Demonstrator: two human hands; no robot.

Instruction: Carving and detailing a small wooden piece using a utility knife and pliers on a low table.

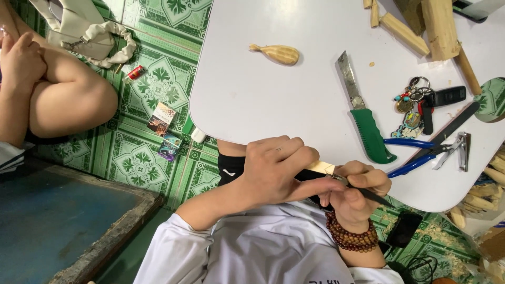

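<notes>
left hand (276,168): lower centre of frame, at the near edge of the white table (263,94); grip curled tight around a small pale wood piece (321,167), whose tip shows past the fingers.
right hand (357,192): just right of the left hand, touching it; grip pinched on a thin dark carving tool (368,193), its metal end against the wood piece. bead bracelet (351,236) on the wrist.
wood piece: held in the air over the table edge, between both hands.
table, upper centre: carved wooden fish (279,53), lying alone.
table, centre right: green-handled knife (363,113), blade pointing up frame.
table, right: keys (421,102), blue-handled pliers (415,152), nail clipper (462,150).
table, top right: rough wood blocks (421,26).
upper left: another person's knee (73,100) over green tiled floor (158,79).
</notes>
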